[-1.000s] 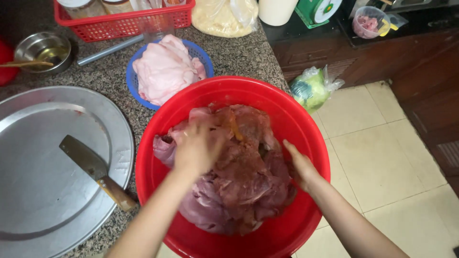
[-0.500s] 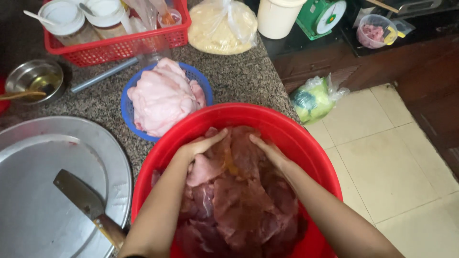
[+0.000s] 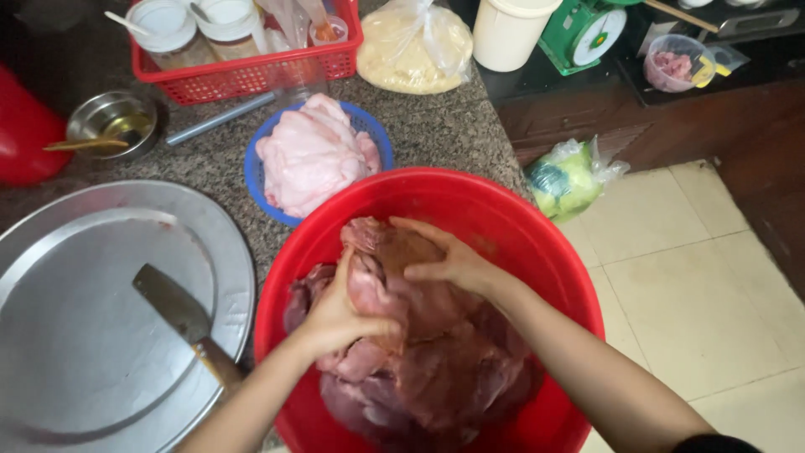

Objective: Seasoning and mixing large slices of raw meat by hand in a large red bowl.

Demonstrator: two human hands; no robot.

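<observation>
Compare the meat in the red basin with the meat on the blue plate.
The meat in the red basin is dark red; the meat on the blue plate is pale pink. Both hands, left hand and right hand, press on the dark meat; the pale meat lies untouched. Both are raw.

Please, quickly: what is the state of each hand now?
Left hand: closed on a piece of raw meat.
Right hand: open, flat on the meat.
</observation>
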